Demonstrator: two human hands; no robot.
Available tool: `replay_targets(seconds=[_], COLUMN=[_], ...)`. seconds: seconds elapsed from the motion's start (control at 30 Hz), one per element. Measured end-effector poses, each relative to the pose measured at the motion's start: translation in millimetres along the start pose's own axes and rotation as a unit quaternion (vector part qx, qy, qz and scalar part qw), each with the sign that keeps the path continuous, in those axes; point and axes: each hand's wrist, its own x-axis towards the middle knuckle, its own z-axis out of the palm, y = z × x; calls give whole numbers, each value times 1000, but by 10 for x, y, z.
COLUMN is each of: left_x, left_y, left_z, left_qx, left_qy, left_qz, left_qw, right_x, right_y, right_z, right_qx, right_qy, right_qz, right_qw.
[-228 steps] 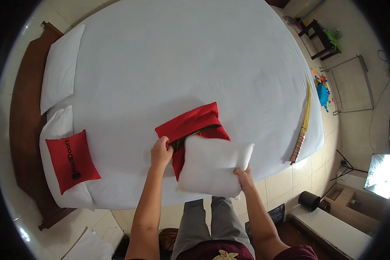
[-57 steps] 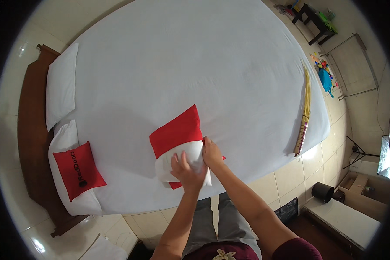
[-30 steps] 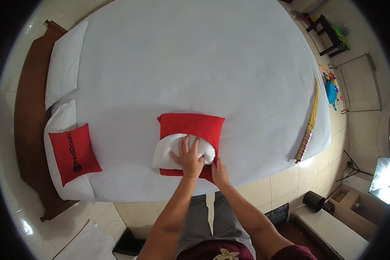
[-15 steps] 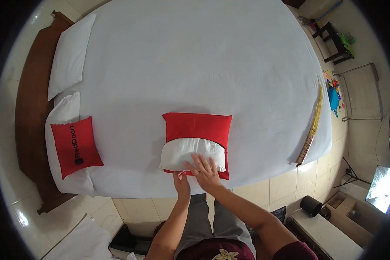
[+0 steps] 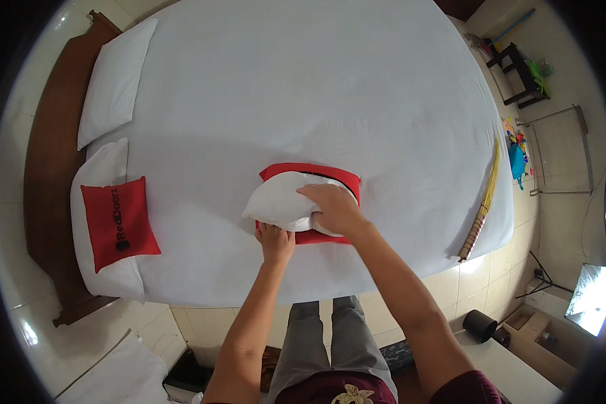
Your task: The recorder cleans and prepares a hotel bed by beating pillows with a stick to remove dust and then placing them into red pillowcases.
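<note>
A white cushion insert (image 5: 283, 200) sits partly inside a red cushion cover (image 5: 310, 168) on the bed, its near part bulging out of the cover's opening. My right hand (image 5: 338, 207) is closed over the insert's right side, fingers bent across the top, and the white fabric creases there. My left hand (image 5: 276, 241) is at the near left edge, fingers curled on the red cover just below the insert. Part of those fingers is hidden by the insert's overhang.
The bed (image 5: 303, 81) has a white sheet. Left, by the wooden headboard (image 5: 54, 155), lie a white pillow (image 5: 118, 81) and a finished red cushion (image 5: 118, 225). A stick broom (image 5: 481, 205) lies along the right edge. Beyond are a dark stool (image 5: 518, 74) and a bright lamp panel (image 5: 591, 296).
Both hands and the cushion have shifted farther from me. The insert's near part has lifted and folded up, my right hand now gripping it instead of lying flat.
</note>
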Motion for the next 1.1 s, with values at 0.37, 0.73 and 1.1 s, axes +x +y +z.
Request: replay_targets(seconds=[0.37,0.73,1.1], left_x=[35,-244,-300], left_y=[-183,-126,228], left_z=[-301,-1032,-827], left_qx=[-70,-113,23], left_qy=[-63,-127,-81], left_qz=[58,155,175], left_qw=[994,973,981], right_x=[-367,-153,-1432], right_y=[-145,82,160], right_z=[685,834,1255], right_qx=[-233,-157,359], right_qy=[96,-210,82], right_qz=[-98,-88,204], right_qw=[963,961,907])
